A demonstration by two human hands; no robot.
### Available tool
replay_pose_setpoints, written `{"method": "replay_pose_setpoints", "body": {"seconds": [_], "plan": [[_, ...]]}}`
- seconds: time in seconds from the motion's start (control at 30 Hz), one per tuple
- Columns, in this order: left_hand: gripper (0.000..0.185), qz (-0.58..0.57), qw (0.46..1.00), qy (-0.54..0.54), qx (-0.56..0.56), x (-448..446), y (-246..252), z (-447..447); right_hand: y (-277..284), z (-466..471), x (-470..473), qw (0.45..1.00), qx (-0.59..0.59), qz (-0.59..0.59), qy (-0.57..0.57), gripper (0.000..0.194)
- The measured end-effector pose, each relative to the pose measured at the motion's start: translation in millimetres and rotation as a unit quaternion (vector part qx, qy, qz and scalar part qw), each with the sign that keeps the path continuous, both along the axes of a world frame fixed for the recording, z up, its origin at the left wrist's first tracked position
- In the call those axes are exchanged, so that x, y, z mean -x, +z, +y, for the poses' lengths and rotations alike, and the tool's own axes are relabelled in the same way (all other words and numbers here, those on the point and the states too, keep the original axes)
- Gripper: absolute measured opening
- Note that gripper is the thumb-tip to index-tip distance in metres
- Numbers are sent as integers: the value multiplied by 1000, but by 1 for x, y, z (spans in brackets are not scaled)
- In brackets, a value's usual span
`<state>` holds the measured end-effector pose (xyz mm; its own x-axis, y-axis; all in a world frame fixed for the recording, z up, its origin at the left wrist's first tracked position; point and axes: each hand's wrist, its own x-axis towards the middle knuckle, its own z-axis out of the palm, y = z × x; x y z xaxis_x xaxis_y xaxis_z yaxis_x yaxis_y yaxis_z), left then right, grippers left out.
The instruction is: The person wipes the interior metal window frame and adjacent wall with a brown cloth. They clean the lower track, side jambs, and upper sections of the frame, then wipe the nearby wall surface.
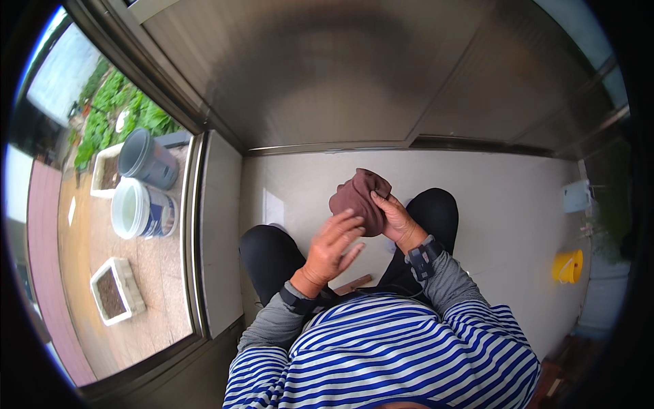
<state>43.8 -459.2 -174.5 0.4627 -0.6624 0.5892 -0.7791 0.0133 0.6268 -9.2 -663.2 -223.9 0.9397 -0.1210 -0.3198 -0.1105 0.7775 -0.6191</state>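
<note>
A bunched brown cloth (357, 197) is held up above my knees, its folds gathered at the right side. My right hand (397, 217) grips that side, with the thumb lying over the fabric and the other fingers hidden behind it. In front of the cloth's lower left edge is my left hand (332, 250), slightly blurred, its thumb apart from the fingers. The fingertips overlap the cloth in the picture; whether they touch it is unclear. Nothing shows in that hand.
I sit facing a metal-framed panel (327, 87) above a pale floor (500, 220). A yellow bucket (568, 267) stands at right. Part of a wooden seat (353, 285) shows beneath me. Beyond the left window frame are a grey bucket (161, 163), a white bucket (162, 214) and a soil-filled planter (134, 291).
</note>
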Motion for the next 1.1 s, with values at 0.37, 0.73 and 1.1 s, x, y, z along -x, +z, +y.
{"method": "replay_pose_setpoints", "body": {"seconds": [0.37, 0.73, 1.1], "plan": [[75, 569, 793, -213, 54, -4, -29, -23, 64, -17, 58, 971, 200, -83, 104, 49], [56, 694, 687, -216, 27, 27, -12, 0, 102, 36, 63, 931, 349, -93, 49, 40], [48, 639, 763, -73, 62, -32, -7, 61, 58, 50, -6, 892, 448, -42, 56, 27]]}}
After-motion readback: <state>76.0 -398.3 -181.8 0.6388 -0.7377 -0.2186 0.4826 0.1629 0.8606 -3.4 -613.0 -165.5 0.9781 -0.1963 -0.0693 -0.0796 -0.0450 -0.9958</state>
